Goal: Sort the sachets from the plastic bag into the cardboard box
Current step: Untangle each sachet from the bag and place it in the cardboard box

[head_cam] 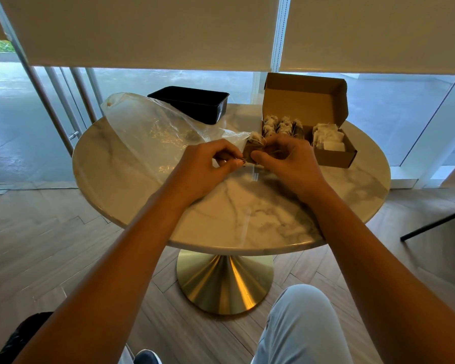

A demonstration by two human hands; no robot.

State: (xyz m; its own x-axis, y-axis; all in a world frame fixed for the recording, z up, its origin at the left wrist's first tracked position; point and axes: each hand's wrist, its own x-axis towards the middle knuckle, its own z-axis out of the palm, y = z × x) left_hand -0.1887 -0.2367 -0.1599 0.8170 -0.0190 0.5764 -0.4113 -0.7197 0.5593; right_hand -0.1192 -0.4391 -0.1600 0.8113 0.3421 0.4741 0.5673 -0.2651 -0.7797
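Round marble desk (247, 214) by blind-covered windows, left hand (208, 166) and right hand (286, 161) each pinching one sachet (252, 151), cardboard box (326, 153) just beyond.

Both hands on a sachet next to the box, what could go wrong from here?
1. Both hands, left hand and right hand, pinch the brown sachet and its string; tugging could tear it or pull the string off.
2. The plastic bag lies loose under the left hand; a sweep could drag it off the table.
3. The cardboard box holds two sorts in separate compartments; the sachet might land with the white ones.
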